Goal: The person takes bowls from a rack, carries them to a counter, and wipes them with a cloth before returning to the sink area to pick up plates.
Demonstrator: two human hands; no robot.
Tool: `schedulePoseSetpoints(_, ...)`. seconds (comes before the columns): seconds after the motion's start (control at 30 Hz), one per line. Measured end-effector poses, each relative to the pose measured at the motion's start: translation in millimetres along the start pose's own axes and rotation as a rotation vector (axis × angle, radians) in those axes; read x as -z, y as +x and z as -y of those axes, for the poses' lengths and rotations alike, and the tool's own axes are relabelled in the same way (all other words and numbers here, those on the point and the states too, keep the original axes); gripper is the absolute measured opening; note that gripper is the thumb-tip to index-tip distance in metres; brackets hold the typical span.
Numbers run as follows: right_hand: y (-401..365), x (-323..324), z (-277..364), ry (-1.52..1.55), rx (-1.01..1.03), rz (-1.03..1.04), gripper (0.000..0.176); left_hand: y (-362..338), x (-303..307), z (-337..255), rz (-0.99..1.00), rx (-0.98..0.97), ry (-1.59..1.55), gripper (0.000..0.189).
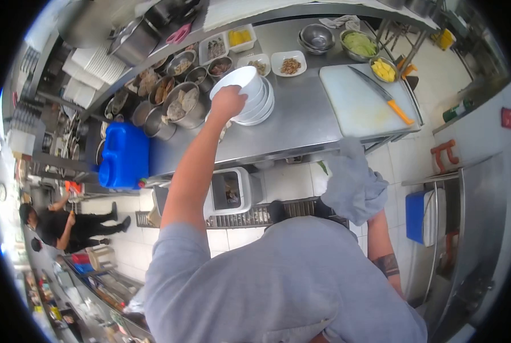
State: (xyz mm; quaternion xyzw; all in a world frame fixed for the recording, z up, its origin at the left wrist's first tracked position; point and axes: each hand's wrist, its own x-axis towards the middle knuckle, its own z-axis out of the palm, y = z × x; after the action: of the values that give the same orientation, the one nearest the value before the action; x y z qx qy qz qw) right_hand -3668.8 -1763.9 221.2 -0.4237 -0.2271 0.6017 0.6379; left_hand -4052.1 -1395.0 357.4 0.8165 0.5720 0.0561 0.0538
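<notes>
My left hand grips the near rim of a white bowl, which is tilted on top of a stack of white bowls on the steel counter. A grey cloth hangs from my right hand, in front of the counter's edge. The cloth covers most of that hand's fingers. To the right of the bowls, a knife with an orange handle lies on a white cutting board.
Steel pots of food and a blue jerrycan stand left of the bowls. Behind are dishes of chopped food and steel bowls. A grey bin is below the counter. Another person stands far left.
</notes>
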Motion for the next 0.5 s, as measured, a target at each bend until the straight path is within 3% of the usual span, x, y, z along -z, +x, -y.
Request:
schedulePoseSetpoints(0.07, -1, 13, -10, 0.003, 0.001, 0.000, 0.063, -5, 9, -9, -0.092, 0.115, 0.001, 0.032)
schedulePoseSetpoints(0.1, -4, 19, -16, 0.094, -0.080, -0.061, 0.061, -15, 19, -19, -0.211, 0.101, -0.040, 0.031)
schedulePoseSetpoints(0.17, -1, 28, -28, 0.189, -0.172, -0.115, 0.060, -29, 45, -40, -0.269, 0.134, -0.065, 0.031)
schedulePoseSetpoints(0.23, 11, 26, -36, -1.013, 0.319, 0.034, 0.052, -55, 75, -68, -0.353, 0.137, -0.102, 0.033)
schedulePoseSetpoints(0.37, 26, -81, 18, -1.082, 0.255, 0.273, 0.052, -129, 84, -139, -0.191, -0.026, -0.110, 0.031)
schedulePoseSetpoints(0.43, 42, -103, 18, -1.517, 0.471, 0.343, 0.052, -170, 65, -177, -0.059, -0.123, -0.224, 0.024)
schedulePoseSetpoints(0.47, 58, -96, 8, -1.512, 0.479, 0.364, 0.052, -187, 53, -192, -0.044, -0.219, -0.347, 0.022)
schedulePoseSetpoints(0.5, 79, -85, -10, -1.475, 0.576, 0.300, 0.052, -202, 54, -213, 0.039, -0.179, -0.458, 0.025)
